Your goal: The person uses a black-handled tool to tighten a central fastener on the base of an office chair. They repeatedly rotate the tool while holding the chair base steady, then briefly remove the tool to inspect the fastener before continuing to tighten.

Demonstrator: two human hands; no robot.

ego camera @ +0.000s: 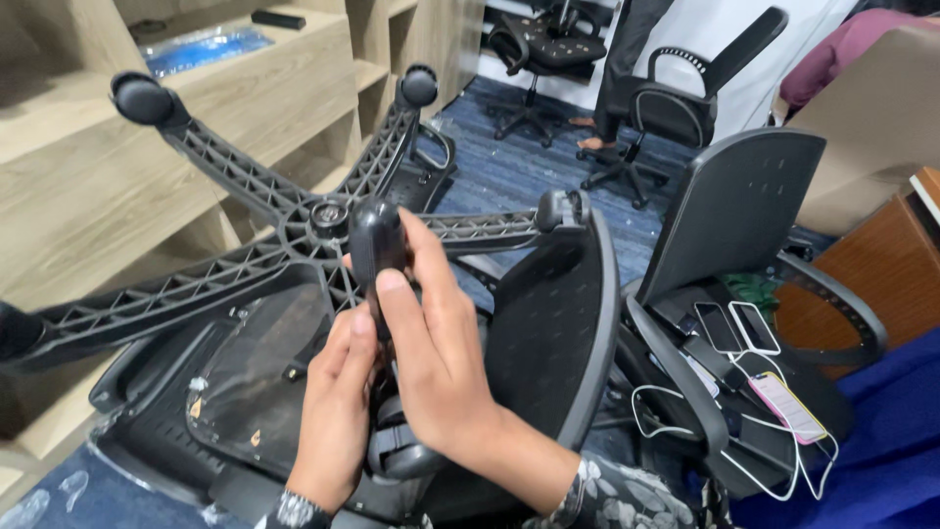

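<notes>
An office chair lies upside down in front of me, its black five-arm star base [245, 201] pointing up. On the arm nearest me sits a black caster wheel [376, 238]. My right hand [441, 353] wraps around that caster from the right, thumb along its front. My left hand [338, 411] touches it from below and the left, fingers pressed against the stem. Other casters [143, 99] sit on the far arm tips. The chair's black backrest [558, 313] curves to the right of my hands and its seat underside [245, 372] lies below.
A second black chair [734, 206] at right carries several phones [754, 343] with white cables on its seat. Wooden shelving [117, 167] stands at left. More office chairs [676, 98] and a standing person's legs [617, 69] are at the back on the blue carpet. A brown cabinet [881, 264] stands far right.
</notes>
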